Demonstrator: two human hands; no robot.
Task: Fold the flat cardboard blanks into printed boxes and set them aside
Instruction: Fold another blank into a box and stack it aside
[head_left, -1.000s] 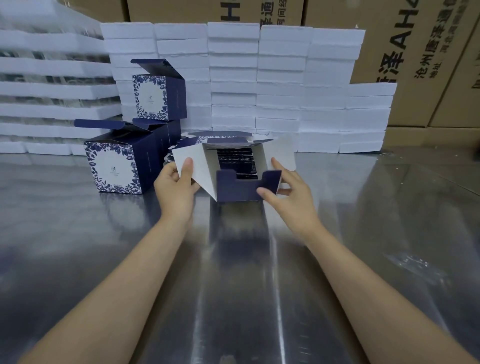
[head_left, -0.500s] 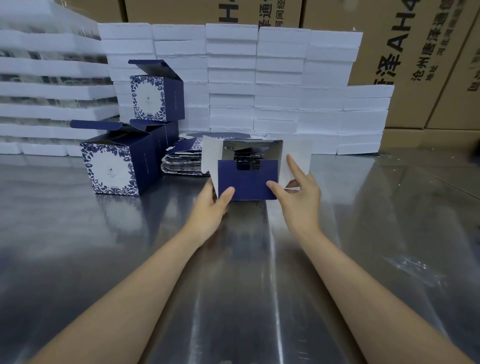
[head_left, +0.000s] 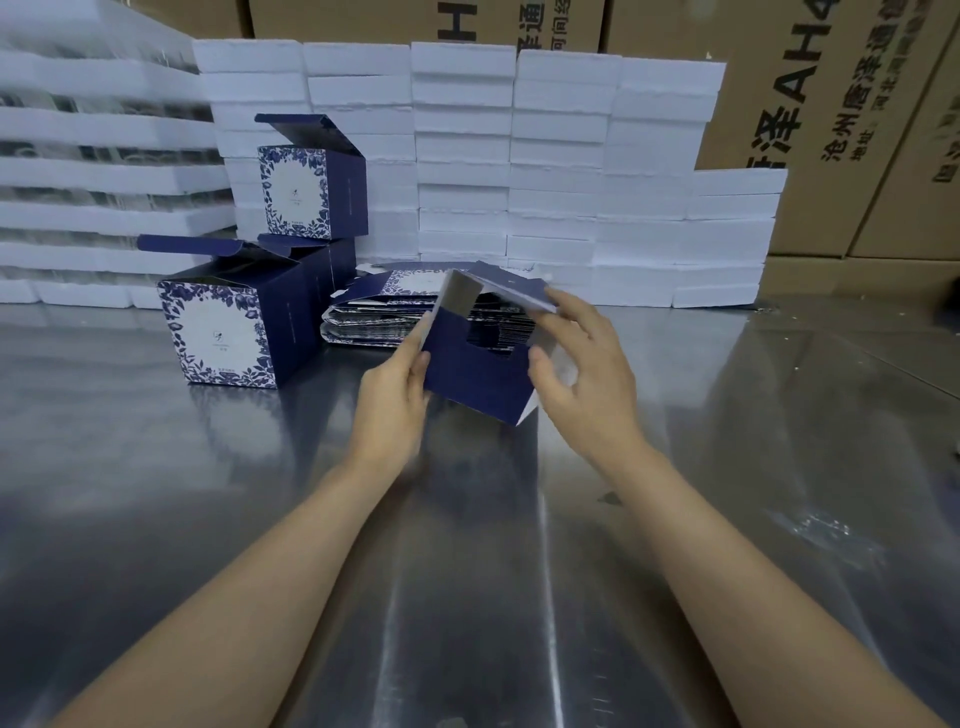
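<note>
Over the steel table (head_left: 156, 519), both bare hands hold a half-folded box (head_left: 475, 374) just above the surface, tilted, one corner pointing down.

Left hand (head_left: 392, 402): fingers curled on the box's left edge, thumb up against the navy panel. Right hand (head_left: 587, 374): thumb pressing the near face, upper fingers pinching a raised flap at the top right; the other fingers partly blurred.

Box: thin card, matte navy outside, plain grey-white inside. Near face has a stepped notch cut in it, showing the hollow interior. One white-lined flap stands up at the top.

Table: brushed metal, glossy, streaked with reflections.

Just behind the box, a stack of flat blanks (head_left: 379, 317), navy with floral print, edges layered and slightly fanned.

Left of that, three finished boxes, lids open: a near box (head_left: 223, 338) with blue leaf border round a white panel, a second box (head_left: 332, 262) behind it, a third box (head_left: 306, 189) perched on top.

Behind: a wall of white foam slabs (head_left: 519, 171), rough-edged. Brown cartons (head_left: 831, 104) with black lettering beyond.
</note>
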